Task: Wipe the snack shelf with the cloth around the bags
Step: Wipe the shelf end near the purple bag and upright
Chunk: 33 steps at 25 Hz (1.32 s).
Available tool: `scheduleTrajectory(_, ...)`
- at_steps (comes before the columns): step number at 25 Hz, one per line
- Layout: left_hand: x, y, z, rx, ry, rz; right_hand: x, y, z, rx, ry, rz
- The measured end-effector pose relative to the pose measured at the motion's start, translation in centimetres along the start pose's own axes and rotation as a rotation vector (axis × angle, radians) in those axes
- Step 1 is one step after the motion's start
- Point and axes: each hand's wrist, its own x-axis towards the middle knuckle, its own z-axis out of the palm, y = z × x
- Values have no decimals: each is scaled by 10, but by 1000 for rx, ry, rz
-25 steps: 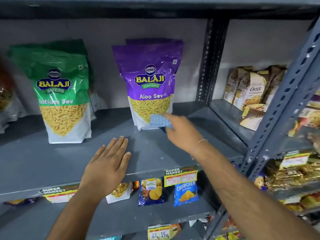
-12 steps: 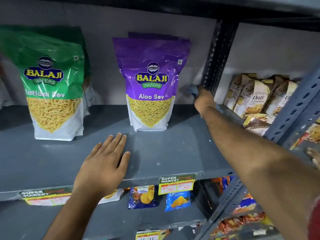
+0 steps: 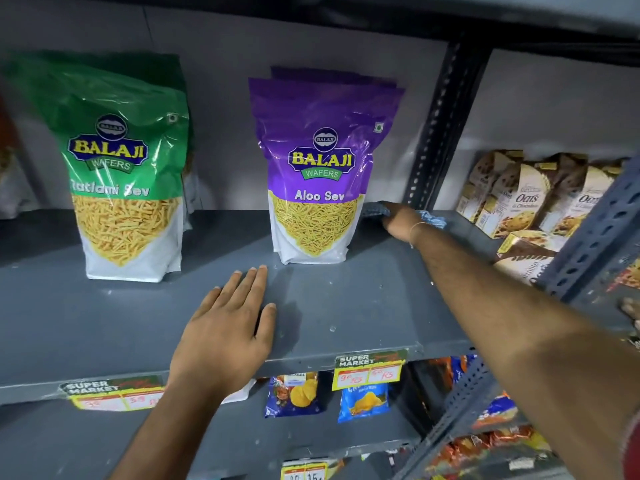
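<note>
A grey metal snack shelf (image 3: 363, 306) holds a purple Aloo Sev bag (image 3: 318, 168) in the middle and a green Ratlami Sev bag (image 3: 121, 168) to the left, both upright with more bags behind them. My right hand (image 3: 401, 221) reaches deep to the back right corner, just right of the purple bag, pressing a blue cloth (image 3: 375, 211) on the shelf; cloth ends show on both sides of the hand. My left hand (image 3: 228, 327) lies flat, fingers together, on the shelf's front part, holding nothing.
A dark perforated upright post (image 3: 436, 133) stands right behind my right hand. Oats cookie boxes (image 3: 526, 199) fill the neighbouring shelf to the right. Price tags (image 3: 369, 370) hang on the front lip; small chip packets (image 3: 363, 401) sit on the shelf below.
My right hand carried the cloth from the front of the purple bag to the back right corner by the post, then dropped it onto the shelf surface. My left hand stayed in place.
</note>
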Motion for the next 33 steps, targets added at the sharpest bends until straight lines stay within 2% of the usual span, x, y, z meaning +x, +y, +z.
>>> scheduleTrajectory(5,0,0,0,1,-26,14,-45,-9,5,28,-53,7)
scheduleTrajectory(9,1,-2,1,-11,-29,19,-111,-8,4,126,-104,-151)
scheduleTrajectory(14,1,-1,3,-22,-17,31,-168,-6,-9,103,-206,-246)
scheduleTrajectory(18,2,-4,3,9,-22,41,-110,-7,-23,185,-20,-87)
scheduleTrajectory(22,1,-2,2,9,-45,50,-75,18,-17,116,5,112)
scheduleTrajectory(28,3,-7,5,48,-50,72,-152,-6,-21,252,-25,104)
scheduleTrajectory(31,4,-4,5,51,-52,76,-222,-13,-14,204,-19,79)
scheduleTrajectory(33,5,-7,4,72,-69,79,-237,-23,-22,177,-8,43)
